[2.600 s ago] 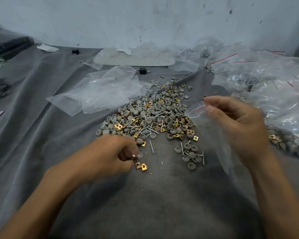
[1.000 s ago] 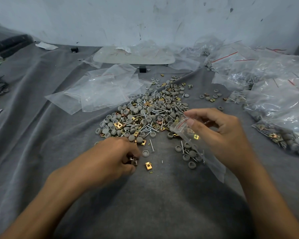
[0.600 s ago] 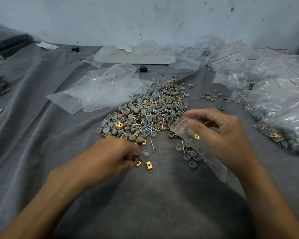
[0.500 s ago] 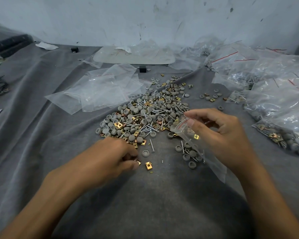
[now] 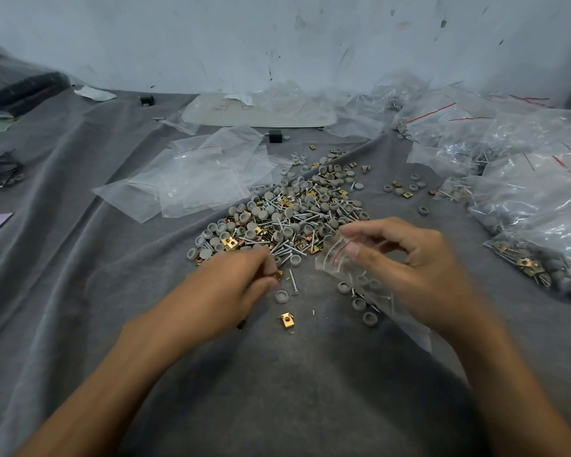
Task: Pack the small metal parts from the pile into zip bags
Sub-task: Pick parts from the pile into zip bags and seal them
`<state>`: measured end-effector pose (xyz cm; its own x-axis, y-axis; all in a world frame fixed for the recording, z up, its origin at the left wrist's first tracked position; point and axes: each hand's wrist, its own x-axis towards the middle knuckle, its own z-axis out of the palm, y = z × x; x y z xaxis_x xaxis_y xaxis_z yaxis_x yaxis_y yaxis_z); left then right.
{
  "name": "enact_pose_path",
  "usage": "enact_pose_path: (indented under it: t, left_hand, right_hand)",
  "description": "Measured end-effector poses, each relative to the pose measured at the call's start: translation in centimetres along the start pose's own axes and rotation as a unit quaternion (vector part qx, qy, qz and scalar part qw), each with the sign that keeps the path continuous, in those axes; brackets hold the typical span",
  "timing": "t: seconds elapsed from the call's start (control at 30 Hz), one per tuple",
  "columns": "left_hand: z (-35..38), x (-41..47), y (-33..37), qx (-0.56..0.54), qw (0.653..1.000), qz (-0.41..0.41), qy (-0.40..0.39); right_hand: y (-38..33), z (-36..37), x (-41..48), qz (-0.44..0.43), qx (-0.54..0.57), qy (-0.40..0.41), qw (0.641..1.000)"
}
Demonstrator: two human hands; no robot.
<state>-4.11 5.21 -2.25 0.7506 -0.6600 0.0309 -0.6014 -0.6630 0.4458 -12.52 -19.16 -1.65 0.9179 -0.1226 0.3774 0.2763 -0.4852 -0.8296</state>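
You face a pale, scuffed and speckled wall (image 5: 277, 37) along the far side. A wrinkled grey cloth (image 5: 80, 275) covers the whole surface before you, under soft, even light.

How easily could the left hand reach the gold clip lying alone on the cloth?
Probably yes: the gold clip lies alone just beside the left hand, nothing between them, though that hand pinches another gold part.

Left hand (image 5: 225, 291) pinches brass clips (image 5: 277, 275); right hand (image 5: 419, 275) holds zip bag (image 5: 335, 262) beside pile (image 5: 287, 216).
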Motion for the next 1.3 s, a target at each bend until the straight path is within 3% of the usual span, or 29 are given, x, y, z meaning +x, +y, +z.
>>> enact_pose_path:
  t: [0.17, 0.37, 0.63, 0.7, 0.8, 0.9, 0.97, 1.1, 1.3]
  left_hand:
    - [0.0, 1.6, 2.2, -0.143, 0.985, 0.031, 0.095]
    - [0.7, 2.0, 3.6, -0.138, 0.984, 0.064, 0.093]
    - [-0.1, 1.8, 3.4, -0.305, 0.944, 0.045, 0.122]
    - [-1.2, 1.1, 2.3, -0.264, 0.959, 0.039, 0.099]
    - [-2.9, -0.6, 0.1, -0.1, 0.995, 0.015, -0.013]
    - [-3.5, -1.9, -0.8, 0.011, 0.99, -0.021, -0.14]
    - [-3.3, -2.1, -0.9, 0.056, 0.981, -0.032, -0.18]
    - [-2.7, -1.9, -1.2, 0.105, 0.979, -0.034, -0.17]
    - [-2.5, -1.6, -1.9, 0.038, 0.988, -0.046, -0.143]
  right_hand:
    - [-0.3, 0.7, -0.1, -0.009, -0.033, -0.042, 0.999]
    - [-0.6, 0.8, -0.2, -0.035, -0.023, -0.042, 0.998]
    - [-0.6, 0.4, -0.2, -0.008, 0.027, -0.005, 1.0]
    - [-0.6, 0.1, -0.3, 0.001, 0.035, 0.008, 0.999]
    - [-0.8, -0.2, -0.4, 0.017, 0.03, 0.014, 0.999]
    - [-0.9, -0.2, -0.5, 0.029, 0.047, 0.013, 0.998]
    - [-1.0, -0.2, -0.4, 0.03, 0.045, 0.014, 0.998]
    - [-0.8, -0.3, -0.4, 0.032, 0.023, 0.013, 0.999]
    - [-1.0, -0.3, -0.5, 0.029, 0.015, 0.008, 0.999]
